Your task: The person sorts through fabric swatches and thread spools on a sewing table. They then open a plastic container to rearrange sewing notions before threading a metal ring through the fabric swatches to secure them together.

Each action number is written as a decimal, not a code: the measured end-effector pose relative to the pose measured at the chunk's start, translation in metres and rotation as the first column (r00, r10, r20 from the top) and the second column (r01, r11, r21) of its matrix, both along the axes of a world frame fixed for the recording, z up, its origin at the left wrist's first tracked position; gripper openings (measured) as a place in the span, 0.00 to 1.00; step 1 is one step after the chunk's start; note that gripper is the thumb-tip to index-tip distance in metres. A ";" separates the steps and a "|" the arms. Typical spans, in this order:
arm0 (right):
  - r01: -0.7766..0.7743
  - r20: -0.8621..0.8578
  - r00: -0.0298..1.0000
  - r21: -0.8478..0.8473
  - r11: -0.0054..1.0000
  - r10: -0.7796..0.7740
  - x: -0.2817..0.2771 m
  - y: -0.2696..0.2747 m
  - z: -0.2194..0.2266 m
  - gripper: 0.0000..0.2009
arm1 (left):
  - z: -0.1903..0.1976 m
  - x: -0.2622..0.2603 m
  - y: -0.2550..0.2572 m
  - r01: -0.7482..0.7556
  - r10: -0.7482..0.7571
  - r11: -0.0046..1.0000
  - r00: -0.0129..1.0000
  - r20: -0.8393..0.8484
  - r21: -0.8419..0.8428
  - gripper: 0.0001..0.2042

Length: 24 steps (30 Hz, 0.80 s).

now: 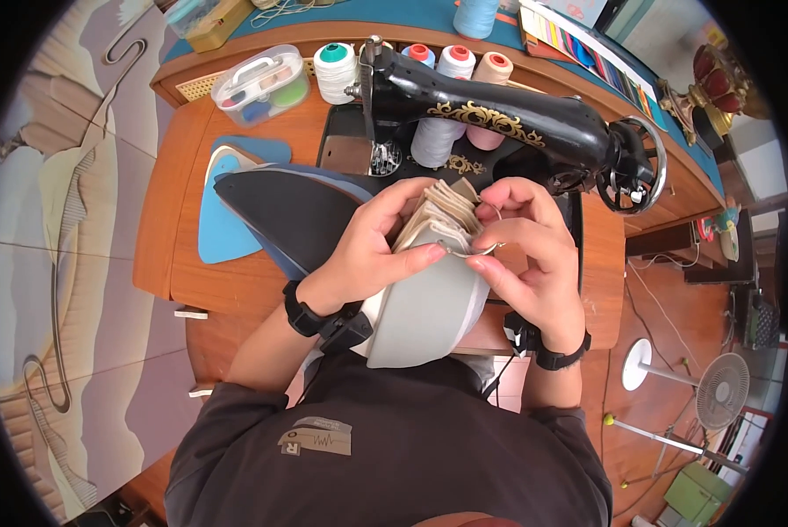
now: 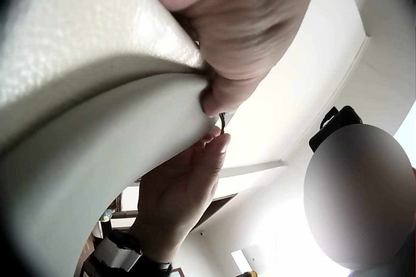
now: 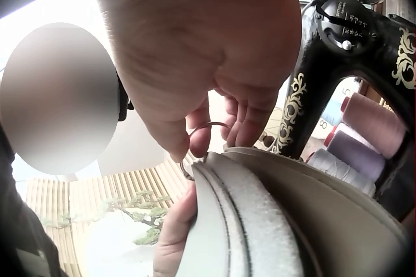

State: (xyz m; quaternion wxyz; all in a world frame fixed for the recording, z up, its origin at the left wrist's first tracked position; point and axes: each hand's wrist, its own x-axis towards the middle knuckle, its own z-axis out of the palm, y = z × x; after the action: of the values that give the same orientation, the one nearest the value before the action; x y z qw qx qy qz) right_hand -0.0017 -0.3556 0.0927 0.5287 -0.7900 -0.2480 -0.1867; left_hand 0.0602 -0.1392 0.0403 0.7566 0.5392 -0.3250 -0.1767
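My left hand (image 1: 372, 250) grips a thick stack of grey and cream material swatches (image 1: 424, 303), thumb on the top grey sheet. Pinched in the fingers of my right hand (image 1: 534, 250) is a thin metal ring (image 3: 211, 124), which meets the stack at its narrow end. In the right wrist view the ring stands as an open loop between fingertips and swatch edges. A dark pointed swatch (image 1: 280, 211) fans out leftward beyond my left hand. From the left wrist view, the sheets (image 2: 123, 121) bend down from the left thumb, and the right fingertips are close by.
A black sewing machine (image 1: 490, 101) stands just beyond my hands, with thread cones (image 1: 336, 72) around it. Left on the wooden table (image 1: 174, 193) are a blue swatch (image 1: 223, 233) and a clear plastic box (image 1: 262, 83). A fan (image 1: 721, 391) stands on the floor at right.
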 end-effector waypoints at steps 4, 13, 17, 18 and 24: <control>0.151 -0.254 0.962 0.200 0.968 -0.097 -0.011 0.002 0.008 0.16 | -0.005 -0.001 0.002 -0.009 0.010 0.999 1.000 0.020 -0.032 0.32; 0.308 -0.574 0.817 0.344 0.887 -0.061 -0.026 0.015 0.003 0.06 | -0.005 -0.001 -0.003 0.016 -0.013 0.999 0.998 0.065 -0.045 0.32; 0.325 -0.566 0.819 0.327 0.887 -0.091 -0.025 0.018 0.003 0.06 | 0.002 -0.004 0.000 -0.028 0.021 0.995 0.997 0.076 0.096 0.32; 0.324 -0.564 0.821 0.323 0.889 -0.094 -0.025 0.018 0.002 0.06 | 0.002 -0.004 0.000 -0.032 0.024 0.994 0.996 0.087 0.100 0.32; 0.318 -0.572 0.818 0.365 0.875 -0.059 -0.022 0.021 -0.002 0.07 | 0.004 0.001 0.003 0.014 -0.037 0.986 0.990 0.135 0.168 0.32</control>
State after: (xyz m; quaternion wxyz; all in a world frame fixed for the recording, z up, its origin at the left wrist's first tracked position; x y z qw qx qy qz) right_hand -0.0238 -0.3351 0.0906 0.7210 -0.6890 0.0433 -0.0590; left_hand 0.0611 -0.1359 0.0440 0.6822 0.6073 -0.3675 -0.1755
